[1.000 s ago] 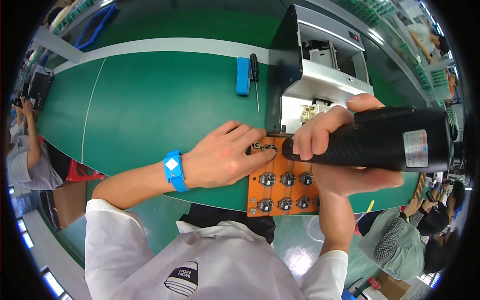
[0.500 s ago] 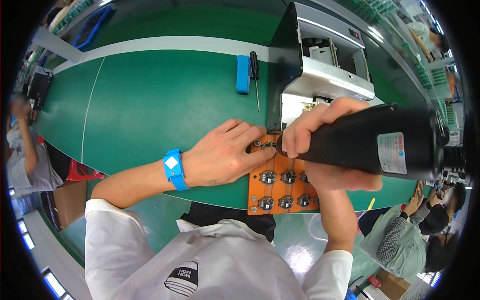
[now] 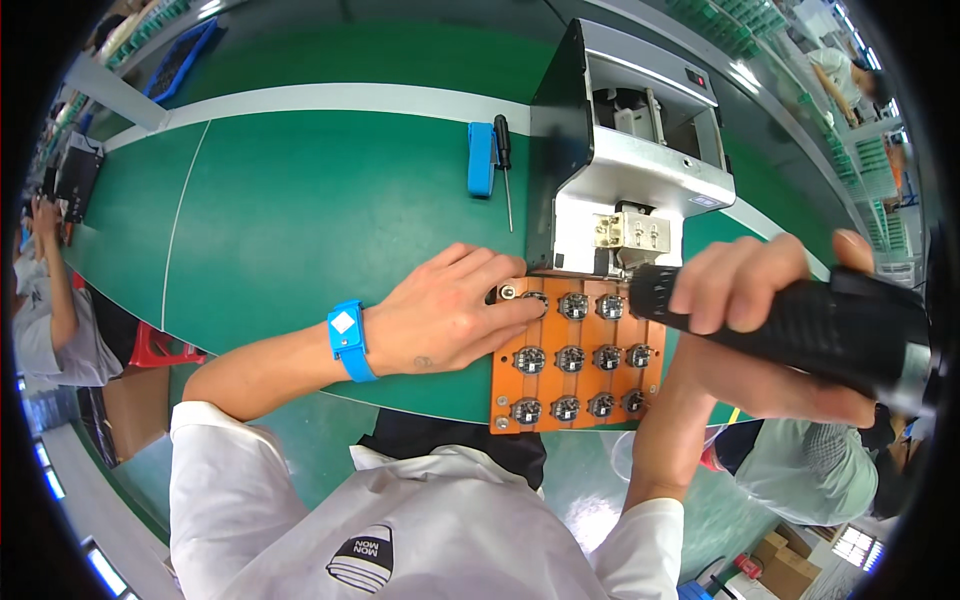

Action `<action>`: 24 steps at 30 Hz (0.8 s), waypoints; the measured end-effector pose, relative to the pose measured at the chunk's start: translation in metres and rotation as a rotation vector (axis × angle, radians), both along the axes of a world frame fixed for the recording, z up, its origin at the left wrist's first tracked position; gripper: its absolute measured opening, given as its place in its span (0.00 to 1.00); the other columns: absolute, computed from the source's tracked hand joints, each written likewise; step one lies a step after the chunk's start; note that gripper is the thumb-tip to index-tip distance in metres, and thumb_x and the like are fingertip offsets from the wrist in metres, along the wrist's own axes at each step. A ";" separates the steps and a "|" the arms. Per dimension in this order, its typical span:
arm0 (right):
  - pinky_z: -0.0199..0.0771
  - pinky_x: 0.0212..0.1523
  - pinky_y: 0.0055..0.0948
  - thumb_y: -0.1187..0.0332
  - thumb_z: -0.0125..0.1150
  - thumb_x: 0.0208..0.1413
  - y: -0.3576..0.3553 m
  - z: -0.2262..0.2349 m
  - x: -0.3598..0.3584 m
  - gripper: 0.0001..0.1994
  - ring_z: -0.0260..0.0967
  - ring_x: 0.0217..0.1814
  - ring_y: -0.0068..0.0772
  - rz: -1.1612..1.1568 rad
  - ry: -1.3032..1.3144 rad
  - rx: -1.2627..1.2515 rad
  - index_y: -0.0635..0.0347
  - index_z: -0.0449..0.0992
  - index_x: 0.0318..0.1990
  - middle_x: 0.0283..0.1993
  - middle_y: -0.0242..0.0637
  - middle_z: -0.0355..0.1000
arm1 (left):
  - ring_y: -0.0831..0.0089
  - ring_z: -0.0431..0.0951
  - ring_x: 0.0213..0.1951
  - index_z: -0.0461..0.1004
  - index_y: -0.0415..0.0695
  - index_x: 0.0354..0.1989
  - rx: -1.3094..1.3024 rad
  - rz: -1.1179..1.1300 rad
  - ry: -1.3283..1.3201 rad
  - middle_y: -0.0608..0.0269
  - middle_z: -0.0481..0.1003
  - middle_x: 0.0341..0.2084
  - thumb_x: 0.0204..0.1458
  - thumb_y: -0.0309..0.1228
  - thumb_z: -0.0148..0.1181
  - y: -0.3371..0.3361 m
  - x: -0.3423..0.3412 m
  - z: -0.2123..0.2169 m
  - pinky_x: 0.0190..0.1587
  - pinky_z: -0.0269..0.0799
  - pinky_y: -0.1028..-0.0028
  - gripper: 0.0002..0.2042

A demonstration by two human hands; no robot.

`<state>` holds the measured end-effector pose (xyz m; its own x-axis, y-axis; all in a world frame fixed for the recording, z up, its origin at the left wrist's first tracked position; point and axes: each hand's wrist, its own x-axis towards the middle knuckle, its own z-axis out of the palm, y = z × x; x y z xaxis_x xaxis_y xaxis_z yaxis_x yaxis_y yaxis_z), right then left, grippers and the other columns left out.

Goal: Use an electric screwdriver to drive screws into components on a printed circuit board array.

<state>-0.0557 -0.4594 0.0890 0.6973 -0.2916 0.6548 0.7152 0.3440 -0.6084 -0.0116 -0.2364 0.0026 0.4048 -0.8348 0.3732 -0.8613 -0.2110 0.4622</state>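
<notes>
An orange fixture board [image 3: 548,382] lies at the table's near edge, carrying rows of small round metal-and-black parts [image 3: 570,358]. My left hand [image 3: 440,315], with a blue strap on its wrist, grips the board's upper left corner. Its thumb rests on the first round part of the top row and partly covers it; the other fingertips curl by the far edge. My right hand [image 3: 750,280] is wrapped round a thick black electric screwdriver [image 3: 830,335], held nearly level. The tool's nose is over the top row's right end; whether it touches anything is hidden.
Just beyond the board stands a black-and-silver machine [image 3: 640,165] with a metal block at its front. Left of it lie a blue strap [image 3: 481,160] and a black-handled screwdriver [image 3: 503,145] on the green table [image 3: 320,210]. Other people sit at both sides.
The electric screwdriver and my right hand have moved right along the top row, uncovering round parts there. My left hand stays at the corner. The view has shifted slightly.
</notes>
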 end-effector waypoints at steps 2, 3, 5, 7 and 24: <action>0.69 0.18 0.34 0.18 0.47 0.47 -0.007 0.007 0.002 0.57 0.61 0.18 0.30 -0.040 -0.014 -0.053 0.61 0.53 0.69 0.25 0.35 0.62 | 0.61 0.74 0.46 0.80 0.47 0.47 0.007 -0.009 0.036 0.56 0.73 0.45 0.53 0.33 0.66 0.000 0.002 -0.001 0.51 0.68 0.63 0.13; 0.69 0.18 0.34 0.17 0.46 0.47 -0.008 0.008 0.003 0.57 0.61 0.18 0.30 -0.040 -0.028 -0.062 0.61 0.53 0.69 0.26 0.35 0.62 | 0.61 0.74 0.46 0.79 0.47 0.47 0.004 -0.010 0.032 0.56 0.73 0.45 0.53 0.33 0.66 0.001 0.002 -0.001 0.51 0.68 0.63 0.13; 0.68 0.19 0.34 0.17 0.45 0.47 -0.012 0.008 0.005 0.57 0.60 0.18 0.30 -0.041 -0.056 -0.080 0.62 0.54 0.69 0.26 0.36 0.61 | 0.61 0.73 0.47 0.79 0.47 0.47 0.003 -0.014 0.035 0.56 0.73 0.45 0.53 0.32 0.66 0.000 0.002 -0.001 0.51 0.68 0.63 0.13; 0.68 0.19 0.35 0.17 0.45 0.47 -0.013 0.006 0.004 0.57 0.61 0.18 0.30 -0.047 -0.053 -0.096 0.61 0.54 0.68 0.26 0.36 0.61 | 0.61 0.73 0.46 0.79 0.47 0.47 0.008 -0.018 0.030 0.56 0.73 0.45 0.53 0.32 0.66 0.000 0.002 -0.001 0.50 0.67 0.64 0.13; 0.72 0.22 0.36 0.17 0.49 0.45 -0.014 0.007 -0.004 0.55 0.65 0.19 0.34 0.084 0.137 -0.151 0.59 0.56 0.65 0.25 0.37 0.65 | 0.60 0.73 0.49 0.80 0.47 0.49 -0.027 -0.009 0.118 0.56 0.72 0.47 0.55 0.33 0.65 0.001 0.002 -0.004 0.52 0.66 0.62 0.13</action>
